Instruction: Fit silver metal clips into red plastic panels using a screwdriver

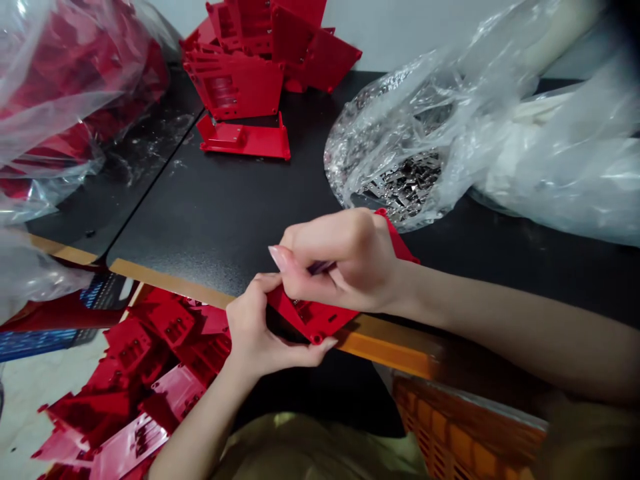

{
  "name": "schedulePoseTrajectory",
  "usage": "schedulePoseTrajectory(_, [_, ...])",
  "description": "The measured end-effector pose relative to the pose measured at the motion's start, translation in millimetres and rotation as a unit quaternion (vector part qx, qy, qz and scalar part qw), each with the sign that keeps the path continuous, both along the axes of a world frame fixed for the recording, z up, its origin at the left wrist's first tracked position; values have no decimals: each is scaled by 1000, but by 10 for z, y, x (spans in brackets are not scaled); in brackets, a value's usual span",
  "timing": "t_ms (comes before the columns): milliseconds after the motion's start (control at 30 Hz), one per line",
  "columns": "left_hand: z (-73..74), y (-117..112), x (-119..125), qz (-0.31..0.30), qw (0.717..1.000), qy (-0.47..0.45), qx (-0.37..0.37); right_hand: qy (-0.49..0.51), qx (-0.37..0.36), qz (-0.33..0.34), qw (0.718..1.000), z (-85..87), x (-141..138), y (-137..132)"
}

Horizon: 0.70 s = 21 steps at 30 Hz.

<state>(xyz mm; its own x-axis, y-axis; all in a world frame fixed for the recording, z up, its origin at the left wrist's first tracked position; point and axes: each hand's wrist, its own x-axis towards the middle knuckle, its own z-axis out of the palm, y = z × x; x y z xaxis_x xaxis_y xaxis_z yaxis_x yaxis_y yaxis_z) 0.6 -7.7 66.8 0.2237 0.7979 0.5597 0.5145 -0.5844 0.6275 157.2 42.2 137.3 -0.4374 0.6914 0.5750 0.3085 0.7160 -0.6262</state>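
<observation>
A red plastic part point(325, 319) lies tilted across the front edge of the black table, partly hidden under my right hand. My left hand point(253, 330) grips its left side, with the thumb at the near corner and the fingers at the far side. Above the part, my right hand point(345, 257) is closed in a fist, thumb pressed against the curled fingers. A small dark purplish bit shows inside that fist, but I cannot make out what it is. Metal glints on the part just below the fist.
Red plastic parts point(240, 87) are piled at the back, and one lies flat before them. A clear bag of small metal pieces point(407, 183) sits right of centre. Another bag point(75, 93) holds red parts. More red parts point(165, 327) fill the lower left; an orange crate point(450, 433) stands below.
</observation>
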Motion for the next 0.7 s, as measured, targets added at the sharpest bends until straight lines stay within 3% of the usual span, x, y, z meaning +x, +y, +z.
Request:
schedulePoseTrajectory(100, [2,-2,-10,2,1000,2,4,-11,77,-14,997,-9,19,11])
schedulePoseTrajectory(167, [-3,-11,-18,5,1000,7,5,-19,91,-11,996,-14,16,6])
schedulePoseTrajectory(333, [-21,-30,-27,19,1000,17,-8,-11,78,13,997,-38,-17,-23])
schedulePoseTrajectory(467, [-7,-19,-21,12,1000,11,-10,-5,94,-5,996,-34,-2,2])
schedulePoseTrajectory(700, [7,-15,-19,1,1000,4,-9,-43,48,-21,998,28,-18,4])
